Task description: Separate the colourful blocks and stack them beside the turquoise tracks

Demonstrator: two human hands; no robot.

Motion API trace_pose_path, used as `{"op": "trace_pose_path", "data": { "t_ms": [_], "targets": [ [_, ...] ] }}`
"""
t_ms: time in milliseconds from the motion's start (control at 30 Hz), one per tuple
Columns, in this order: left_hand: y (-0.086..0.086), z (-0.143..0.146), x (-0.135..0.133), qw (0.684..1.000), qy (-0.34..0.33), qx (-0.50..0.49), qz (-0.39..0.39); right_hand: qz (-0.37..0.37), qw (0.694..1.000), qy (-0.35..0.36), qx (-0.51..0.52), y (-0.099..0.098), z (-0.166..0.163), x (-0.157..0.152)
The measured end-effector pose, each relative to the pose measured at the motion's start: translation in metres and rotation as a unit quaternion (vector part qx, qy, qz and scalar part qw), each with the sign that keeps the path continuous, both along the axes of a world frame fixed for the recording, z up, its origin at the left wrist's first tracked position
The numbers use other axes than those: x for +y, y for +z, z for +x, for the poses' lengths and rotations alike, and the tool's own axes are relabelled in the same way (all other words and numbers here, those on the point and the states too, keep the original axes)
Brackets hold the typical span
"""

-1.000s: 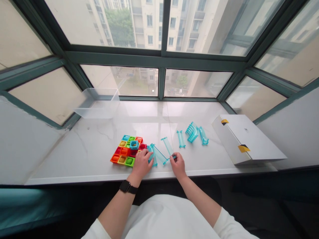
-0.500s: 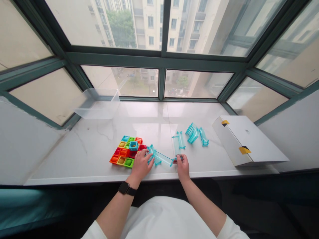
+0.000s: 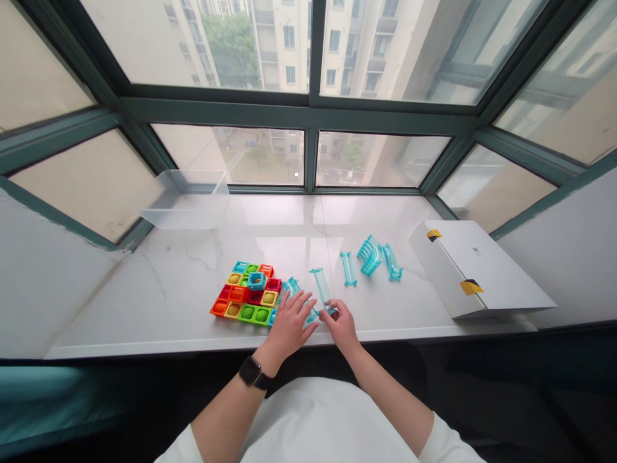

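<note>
**Straight clear teal chute (image 3: 322, 287) pinched at its near end**

Head view, looking down through a bay window onto a white marble sill (image 3: 159, 286). Right hand (image 3: 342, 323) clamped, fingertips together on the chute's near end, chute lying angled away across the sill. Left hand (image 3: 292, 326) open, fingers spread, close beside the right hand and not touching it, over a curved teal chute piece (image 3: 291, 286); contact with that piece impossible to tell, the fingers covering part of it. Just left of that hand, a grid of multicoloured plastic cups (image 3: 243, 303), with a blue square cup (image 3: 256, 280) sitting on top. Farther right, a short teal track (image 3: 348, 268), a stack of ribbed teal curves (image 3: 370, 255) and a teal curved chute (image 3: 392, 262). At the right end of the sill, a white cardboard box (image 3: 470, 267) with yellow and black tape (image 3: 471, 287). At the far left, against the glass, a clear plastic bin (image 3: 186, 200). Black wristwatch (image 3: 250, 372) on the left wrist.
</note>
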State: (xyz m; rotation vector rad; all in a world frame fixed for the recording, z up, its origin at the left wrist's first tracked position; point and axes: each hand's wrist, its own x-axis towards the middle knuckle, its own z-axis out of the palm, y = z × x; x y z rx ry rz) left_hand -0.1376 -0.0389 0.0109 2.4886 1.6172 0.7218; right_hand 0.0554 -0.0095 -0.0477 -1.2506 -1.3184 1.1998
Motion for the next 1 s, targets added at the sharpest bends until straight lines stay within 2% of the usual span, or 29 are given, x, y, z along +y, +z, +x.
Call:
{"op": "trace_pose_path", "data": {
  "t_ms": [133,300,433,567,633,767,900,1000],
  "targets": [
    [-0.005,0.012,0.004,1.0,0.01,0.003,-0.001,0.007,1.0,0.002,-0.002,-0.001,0.001,-0.002],
    [-0.005,0.011,0.005,1.0,0.015,0.024,-0.003,0.007,1.0,-0.024,0.009,-0.001,0.013,0.001],
    [0.003,0.012,0.003,1.0,0.017,0.005,0.0,0.019,0.999,-0.03,-0.034,0.007,0.02,0.002],
    [0.016,0.019,0.003,0.997,0.029,-0.078,-0.005,0.035,0.999,-0.023,-0.024,0.026,0.018,-0.001],
    [0.024,0.025,0.004,0.987,0.045,-0.147,-0.036,0.063,0.997,-0.02,-0.034,0.039,0.014,-0.004],
    [0.045,0.037,0.007,0.953,0.086,-0.254,-0.143,0.169,0.978,-0.017,-0.124,0.063,0.007,-0.008],
    [0.062,0.042,0.009,0.924,0.113,-0.299,-0.21,0.266,0.949,0.008,-0.171,0.072,0.006,-0.01],
    [0.064,0.039,0.009,0.903,0.132,-0.33,-0.242,0.297,0.938,0.048,-0.17,0.077,0.008,-0.013]
  ]
}}
